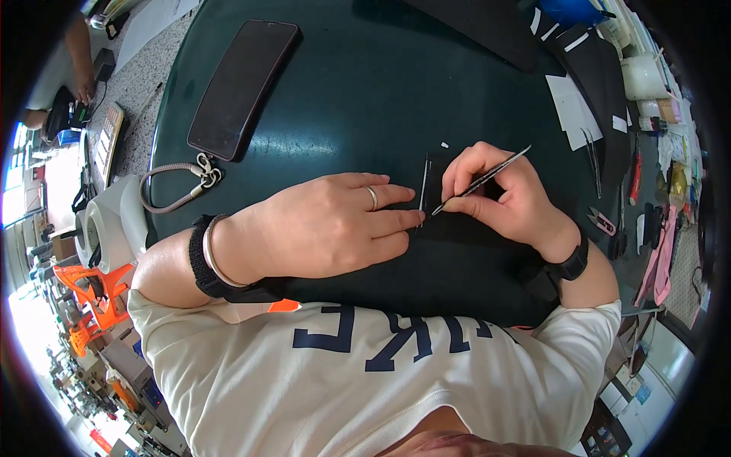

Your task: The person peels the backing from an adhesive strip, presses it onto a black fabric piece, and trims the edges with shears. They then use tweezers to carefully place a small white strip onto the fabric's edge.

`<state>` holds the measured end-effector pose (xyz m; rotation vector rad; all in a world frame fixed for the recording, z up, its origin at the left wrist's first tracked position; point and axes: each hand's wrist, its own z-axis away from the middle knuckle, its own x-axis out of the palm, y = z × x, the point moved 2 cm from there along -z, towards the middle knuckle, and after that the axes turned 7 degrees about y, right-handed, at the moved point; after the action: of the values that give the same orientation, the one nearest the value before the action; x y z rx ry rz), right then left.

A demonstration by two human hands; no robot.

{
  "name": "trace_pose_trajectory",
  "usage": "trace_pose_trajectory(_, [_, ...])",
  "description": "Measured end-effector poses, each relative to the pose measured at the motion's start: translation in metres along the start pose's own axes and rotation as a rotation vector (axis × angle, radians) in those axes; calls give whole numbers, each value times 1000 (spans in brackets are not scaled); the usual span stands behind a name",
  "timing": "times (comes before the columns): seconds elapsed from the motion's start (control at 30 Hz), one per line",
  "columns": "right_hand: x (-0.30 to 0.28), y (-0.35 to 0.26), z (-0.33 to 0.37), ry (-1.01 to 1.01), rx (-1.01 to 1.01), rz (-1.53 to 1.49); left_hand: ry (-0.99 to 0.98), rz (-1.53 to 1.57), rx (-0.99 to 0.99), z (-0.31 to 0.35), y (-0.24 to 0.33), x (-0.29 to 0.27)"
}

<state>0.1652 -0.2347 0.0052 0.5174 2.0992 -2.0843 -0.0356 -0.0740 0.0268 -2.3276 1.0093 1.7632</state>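
Note:
My left hand lies flat on the dark green tabletop, fingers stretched toward the right. Its fingertips touch the left edge of a narrow strip with a pale line along it, which lies on a small black piece. In my right hand a slim, dark pointed tool is pinched between thumb and fingers. The tool slants, its shiny tip down by the strip, close to my left fingertips. Whether it is tweezers or a pen-like tool, I cannot tell. A tiny white scrap lies just beyond the strip.
A black phone with a wrist strap lies at the far left. Far right are black sheets, white paper, tweezers and small snips. Bottles and tools crowd the right edge. Another person's arm shows at upper left.

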Motion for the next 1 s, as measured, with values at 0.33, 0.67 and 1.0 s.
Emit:
trace_pose_trajectory(0.33, [-2, 1, 1, 23, -21, -28, 45, 36, -8, 2, -4, 3])
trace_pose_trajectory(0.67, [-2, 1, 1, 13, -14, -50, 66, 13, -10, 0, -4, 3])
trace_pose_trajectory(1.0, [-2, 2, 2, 18, -33, -52, 61, 4, -22, -2, -4, 4])
